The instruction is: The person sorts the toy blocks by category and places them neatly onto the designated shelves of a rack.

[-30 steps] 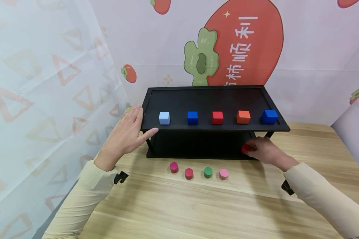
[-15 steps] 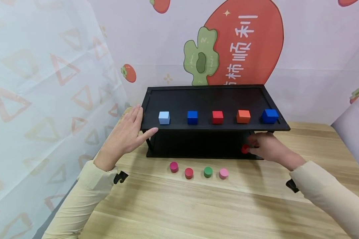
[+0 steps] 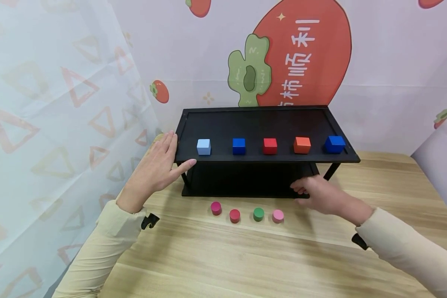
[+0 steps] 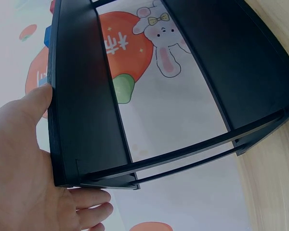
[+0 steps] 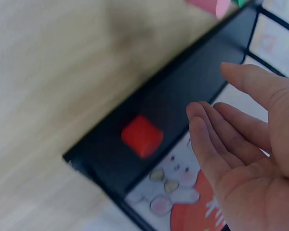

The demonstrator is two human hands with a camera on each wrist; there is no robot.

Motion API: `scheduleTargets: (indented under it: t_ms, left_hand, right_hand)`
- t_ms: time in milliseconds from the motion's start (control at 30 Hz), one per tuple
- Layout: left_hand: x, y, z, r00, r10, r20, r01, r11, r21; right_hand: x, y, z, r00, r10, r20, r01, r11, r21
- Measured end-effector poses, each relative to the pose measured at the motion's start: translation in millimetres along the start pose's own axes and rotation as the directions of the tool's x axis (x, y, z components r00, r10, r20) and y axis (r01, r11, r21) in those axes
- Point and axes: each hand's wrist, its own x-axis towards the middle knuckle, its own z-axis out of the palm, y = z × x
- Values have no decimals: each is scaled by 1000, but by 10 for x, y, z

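Note:
My left hand [image 3: 150, 167] rests against the left end of a black two-tier rack [image 3: 253, 124], fingers straight along the side and thumb at the front edge. In the left wrist view, the thumb touches the upper board's edge. My right hand [image 3: 320, 193] holds nothing and is in front of the rack's lower right end, its fingers loosely bent. Below those fingers in the right wrist view, a red block [image 5: 142, 136] sits on the lower shelf [image 5: 183, 94]; the hand hides it in the head view.
On the upper shelf stand a light blue cube [image 3: 203, 147], a blue cube [image 3: 239, 146], a red cube [image 3: 270, 146], an orange cube [image 3: 302, 145] and another blue cube [image 3: 335, 144]. Magenta [image 3: 216, 208], red [image 3: 234, 215], green [image 3: 258, 214] and pink [image 3: 277, 216] cylinders stand on the table before the rack.
My right hand has let go of the red block on the lower shelf and drawn back toward the front left. The left hand has stayed at the rack's left end.

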Motion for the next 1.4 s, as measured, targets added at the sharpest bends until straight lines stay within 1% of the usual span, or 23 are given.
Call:
scheduleTargets:
  t_ms: [100, 200, 300, 400, 567, 767, 933, 1067, 1233, 1400]
  left_hand:
    - [2, -4, 5, 1000, 0, -1, 0, 1000, 0]
    - [-1, -2, 5, 1000, -1, -3, 1, 1000, -1]
    - [-3, -3, 4, 1000, 1, 1, -1, 1000, -2]
    - [-3, -4, 0, 1000, 4, 3, -4, 1000, -1]
    - [-11, 8, -12, 1000, 12, 7, -12, 1000, 5]
    - [-12, 8, -9, 1000, 10, 5, -10, 1000, -2]
    - [-5, -5, 3, 1000, 6, 2, -6, 1000, -14]
    - [-3, -2, 2, 1000, 2, 6, -2, 1000, -12]
    - [-5, 7, -6, 1000, 9, 3, -9, 1000, -7]
    - [-11, 13, -18, 1000, 8, 11, -8, 1000, -8]
  right_hand:
    - [13, -73, 97, 998, -33, 58, 31, 999, 40]
    - [14, -151, 166, 992, -34, 120, 24, 996, 84]
    - [13, -212, 229, 987, -40, 157, 22, 994, 111]
    - [14, -232, 300, 986, -66, 155, 47, 991, 128]
    - [2, -208, 420, 986, -116, 122, 94, 981, 170]
    - [5, -180, 496, 985, -148, 86, 129, 973, 189]
    - [18, -175, 493, 985, -156, 71, 141, 973, 182]
    - [36, -168, 457, 987, -148, 63, 136, 976, 168]
    - [82, -178, 316, 990, -121, 67, 109, 982, 155]
    - [178, -140, 177, 994, -93, 59, 84, 987, 139]
